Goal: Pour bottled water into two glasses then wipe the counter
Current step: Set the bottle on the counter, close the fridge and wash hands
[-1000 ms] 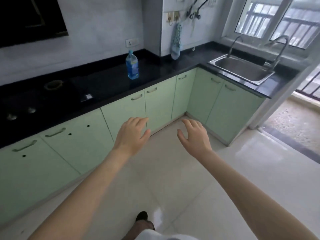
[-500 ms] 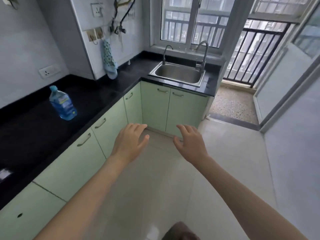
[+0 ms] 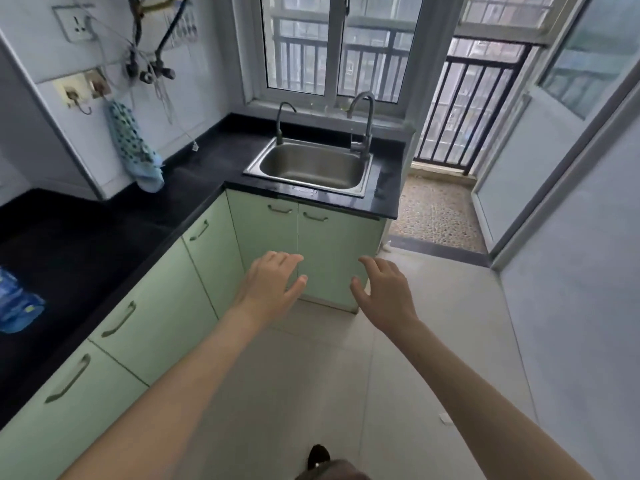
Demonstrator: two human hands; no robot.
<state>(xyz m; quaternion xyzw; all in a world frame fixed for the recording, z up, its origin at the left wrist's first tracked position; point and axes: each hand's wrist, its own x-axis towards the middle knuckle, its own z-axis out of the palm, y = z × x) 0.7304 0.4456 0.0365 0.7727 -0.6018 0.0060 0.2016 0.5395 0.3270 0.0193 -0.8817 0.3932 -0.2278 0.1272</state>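
Note:
A blue-labelled water bottle (image 3: 15,304) stands on the black counter (image 3: 104,233) at the far left edge of the view, partly cut off. A dotted cloth (image 3: 133,147) hangs from a wall hook above the counter's corner. My left hand (image 3: 270,284) and my right hand (image 3: 384,292) are stretched out in front of me over the floor, before the pale green cabinet doors under the sink. Both have relaxed, spread fingers and hold nothing. No glasses are in view.
A steel sink (image 3: 311,166) with two taps sits in the counter below the window. Green cabinets (image 3: 166,306) run along the left and ahead. A barred balcony door (image 3: 467,109) and a pebbled threshold lie to the right. White tiled floor (image 3: 433,358) is underfoot.
The view has swung right and moved closer to the sink corner; the bottle has slid to the left edge of the view. Both hands stay outstretched and hold nothing.

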